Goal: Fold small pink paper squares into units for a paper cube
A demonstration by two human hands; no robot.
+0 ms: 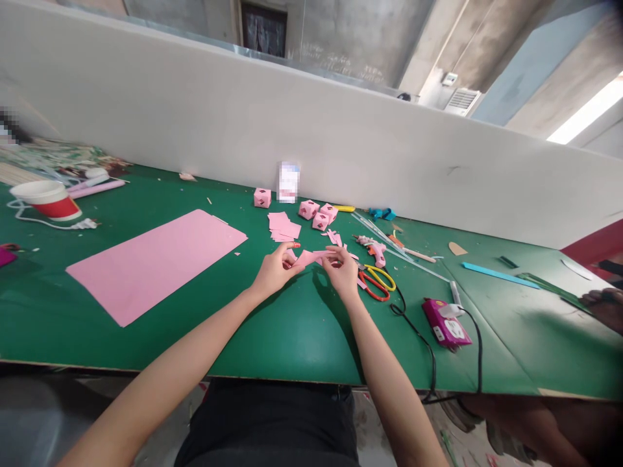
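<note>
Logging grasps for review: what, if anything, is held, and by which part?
A piece of pink paper, held near opposite ends: the left hand grips its left side, the right hand its right.

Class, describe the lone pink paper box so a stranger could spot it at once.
On the green table, look beyond the left hand, near the white partition. The lone pink box stands there, apart from three similar boxes clustered to its right.
</note>
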